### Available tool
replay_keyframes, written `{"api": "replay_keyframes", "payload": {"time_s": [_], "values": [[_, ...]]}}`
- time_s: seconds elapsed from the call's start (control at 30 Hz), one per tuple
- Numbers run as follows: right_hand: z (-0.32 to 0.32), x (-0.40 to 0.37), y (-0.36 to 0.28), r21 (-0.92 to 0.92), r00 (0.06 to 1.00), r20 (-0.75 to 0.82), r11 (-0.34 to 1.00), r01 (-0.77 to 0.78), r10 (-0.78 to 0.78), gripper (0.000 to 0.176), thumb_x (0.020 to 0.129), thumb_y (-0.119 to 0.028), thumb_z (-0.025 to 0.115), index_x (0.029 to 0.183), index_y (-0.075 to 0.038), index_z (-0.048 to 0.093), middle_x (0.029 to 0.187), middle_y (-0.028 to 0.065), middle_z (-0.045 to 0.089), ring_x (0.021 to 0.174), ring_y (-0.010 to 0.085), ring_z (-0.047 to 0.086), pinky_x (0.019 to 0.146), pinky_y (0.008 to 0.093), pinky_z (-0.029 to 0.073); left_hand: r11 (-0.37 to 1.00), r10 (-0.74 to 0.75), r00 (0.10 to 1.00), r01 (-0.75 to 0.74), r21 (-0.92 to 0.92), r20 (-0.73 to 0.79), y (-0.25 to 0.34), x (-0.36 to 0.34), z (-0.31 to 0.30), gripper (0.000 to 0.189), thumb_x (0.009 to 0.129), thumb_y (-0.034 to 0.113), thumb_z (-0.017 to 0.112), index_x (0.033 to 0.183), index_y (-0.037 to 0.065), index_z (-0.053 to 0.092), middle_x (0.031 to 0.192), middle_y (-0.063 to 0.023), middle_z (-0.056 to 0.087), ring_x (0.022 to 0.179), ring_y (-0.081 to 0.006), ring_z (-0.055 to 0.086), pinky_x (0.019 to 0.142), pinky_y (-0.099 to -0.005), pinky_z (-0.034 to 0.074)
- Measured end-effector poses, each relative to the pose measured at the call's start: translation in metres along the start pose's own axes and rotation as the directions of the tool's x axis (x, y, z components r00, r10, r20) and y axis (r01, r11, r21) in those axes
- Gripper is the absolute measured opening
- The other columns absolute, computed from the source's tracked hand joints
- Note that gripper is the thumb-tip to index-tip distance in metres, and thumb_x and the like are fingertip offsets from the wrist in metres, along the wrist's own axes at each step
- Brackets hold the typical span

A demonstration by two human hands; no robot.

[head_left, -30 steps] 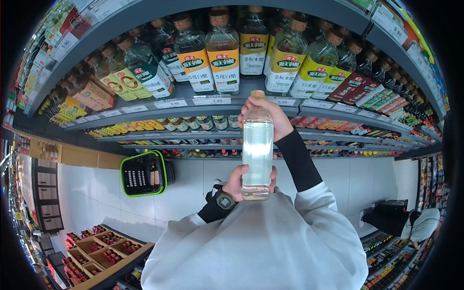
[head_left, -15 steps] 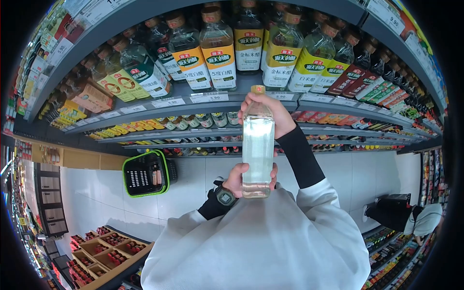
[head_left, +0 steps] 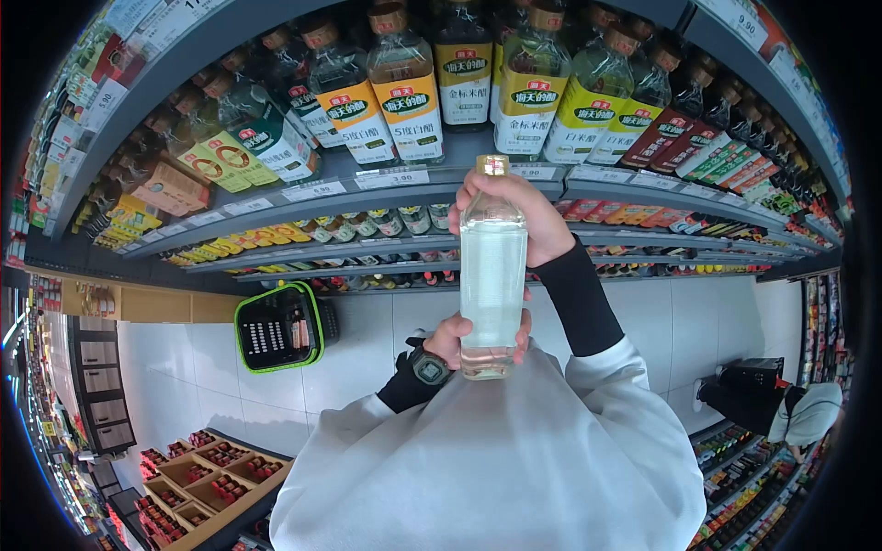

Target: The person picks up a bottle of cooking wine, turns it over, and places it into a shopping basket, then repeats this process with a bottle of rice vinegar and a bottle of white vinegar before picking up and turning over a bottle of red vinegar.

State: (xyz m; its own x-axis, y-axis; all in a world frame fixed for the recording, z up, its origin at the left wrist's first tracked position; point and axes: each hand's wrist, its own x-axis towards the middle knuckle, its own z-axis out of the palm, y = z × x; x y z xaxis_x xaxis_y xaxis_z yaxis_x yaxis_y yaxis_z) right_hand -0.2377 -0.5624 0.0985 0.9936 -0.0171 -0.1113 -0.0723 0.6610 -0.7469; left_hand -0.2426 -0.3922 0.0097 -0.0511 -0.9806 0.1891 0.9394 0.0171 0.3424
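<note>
A clear bottle of vinegar [head_left: 493,285] with a gold cap stands nearly upright in front of my chest. Its pale side faces me, and clear liquid shows near the base. My right hand [head_left: 535,216] wraps round the bottle's shoulder from behind, just below the cap. Lower down, my left hand [head_left: 448,340] grips it near the base, with the thumb on the near side and fingertips showing at the right edge. Beyond the bottle, labelled vinegar bottles [head_left: 409,110] line the upper shelf [head_left: 432,180].
A black basket with a green rim [head_left: 241,338] sits on the tiled floor [head_left: 367,326] at left, holding a bottle-like item. Price tags [head_left: 392,179] run along the shelf edge. A wooden display rack [head_left: 241,500] is at lower left. Another person [head_left: 753,399] stands in the aisle at right.
The bottle has tipped slightly, so the bright glare on its side has faded. Both hands keep their grip. The shelf has shifted slightly upward in view.
</note>
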Motion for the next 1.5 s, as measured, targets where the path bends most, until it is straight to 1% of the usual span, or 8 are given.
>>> {"api": "replay_keyframes", "payload": {"time_s": [0.23,0.43,0.53,0.73,1.13,1.23,1.33,1.5], "values": [[-0.015,0.011,0.011,0.198,0.997,-0.073,0.98,-0.02,0.035,0.019,0.09,-0.025,0.06,0.095,-0.007,0.054,0.089,0.0048,0.06,0.09,0.0219,0.062,0.084,0.0381,0.053,0.987,0.028,0.999,-0.031,-0.159,-0.019,-0.003,-0.002,-0.004,0.088,0.072,0.05,0.07,0.138,0.006,0.034,0.1,-0.0148,0.054,0.085,-0.0304,0.062,0.074,-0.0388,0.052],[-0.026,0.018,0.019,0.276,0.985,-0.137,0.959,-0.062,0.103,0.019,0.09,-0.025,0.062,0.094,-0.007,0.056,0.088,0.004,0.062,0.09,0.0216,0.063,0.085,0.039,0.053,0.987,0.067,0.997,-0.072,-0.146,-0.039,-0.007,-0.002,-0.01,0.084,0.075,0.054,0.066,0.138,0.007,0.036,0.098,-0.0132,0.052,0.084,-0.0304,0.062,0.074,-0.0387,0.051],[-0.031,0.019,0.025,0.281,0.986,-0.134,0.958,-0.058,0.099,0.018,0.09,-0.025,0.062,0.092,-0.008,0.057,0.087,0.0038,0.063,0.089,0.0214,0.064,0.086,0.0393,0.053,0.994,0.047,0.992,-0.058,-0.092,-0.119,-0.005,-0.003,-0.002,0.084,0.074,0.057,0.065,0.135,0.007,0.035,0.094,-0.0106,0.049,0.079,-0.0269,0.059,0.068,-0.0372,0.05],[-0.038,0.019,0.031,0.323,0.982,-0.144,0.944,-0.068,0.12,0.018,0.091,-0.026,0.06,0.088,-0.008,0.059,0.083,0.0033,0.063,0.087,0.021,0.063,0.084,0.0391,0.053,0.982,0.038,0.986,-0.067,-0.179,-0.16,-0.008,-0.005,0.003,0.071,0.082,0.05,0.059,0.133,0.006,0.039,0.101,-0.0149,0.056,0.085,-0.0307,0.062,0.076,-0.0396,0.052],[-0.05,0.018,0.046,0.445,1.0,-0.011,0.895,-0.021,0.029,0.019,0.089,-0.027,0.056,0.083,-0.01,0.056,0.079,0.0033,0.06,0.085,0.0231,0.062,0.083,0.0414,0.051,0.999,-0.018,0.903,0.004,-0.033,-0.43,-0.008,-0.013,0.012,0.05,0.089,0.037,0.056,0.124,0.003,0.044,0.105,-0.0162,0.061,0.086,-0.0298,0.066,0.076,-0.0397,0.055],[-0.046,0.016,0.046,0.425,0.999,-0.034,0.905,0.0,0.016,0.019,0.089,-0.029,0.057,0.081,-0.013,0.051,0.076,-0.0009,0.054,0.084,0.0201,0.059,0.079,0.0401,0.05,0.999,-0.032,0.875,0.04,0.006,-0.484,-0.008,-0.016,0.011,0.05,0.09,0.037,0.057,0.124,0.003,0.044,0.105,-0.0161,0.061,0.086,-0.029,0.066,0.077,-0.0391,0.055],[-0.046,0.017,0.047,0.451,1.0,-0.017,0.893,0.008,0.0,0.02,0.088,-0.03,0.057,0.08,-0.013,0.051,0.075,-0.0017,0.053,0.083,0.0195,0.058,0.079,0.0397,0.05,0.997,-0.023,0.856,0.057,0.051,-0.516,-0.008,-0.016,0.016,0.056,0.092,0.045,0.052,0.127,0.002,0.044,0.107,-0.0183,0.061,0.089,-0.0312,0.066,0.08,-0.0421,0.055],[-0.047,0.02,0.053,0.489,1.0,0.024,0.872,-0.015,0.004,0.019,0.087,-0.027,0.058,0.081,-0.01,0.055,0.077,0.002,0.06,0.083,0.0236,0.061,0.082,0.0416,0.051,0.977,-0.017,0.932,-0.062,-0.206,-0.362,-0.003,-0.013,0.013,0.076,0.09,0.062,0.041,0.135,0.001,0.039,0.118,-0.0244,0.056,0.094,-0.0381,0.062,0.08,-0.0489,0.053]]}}
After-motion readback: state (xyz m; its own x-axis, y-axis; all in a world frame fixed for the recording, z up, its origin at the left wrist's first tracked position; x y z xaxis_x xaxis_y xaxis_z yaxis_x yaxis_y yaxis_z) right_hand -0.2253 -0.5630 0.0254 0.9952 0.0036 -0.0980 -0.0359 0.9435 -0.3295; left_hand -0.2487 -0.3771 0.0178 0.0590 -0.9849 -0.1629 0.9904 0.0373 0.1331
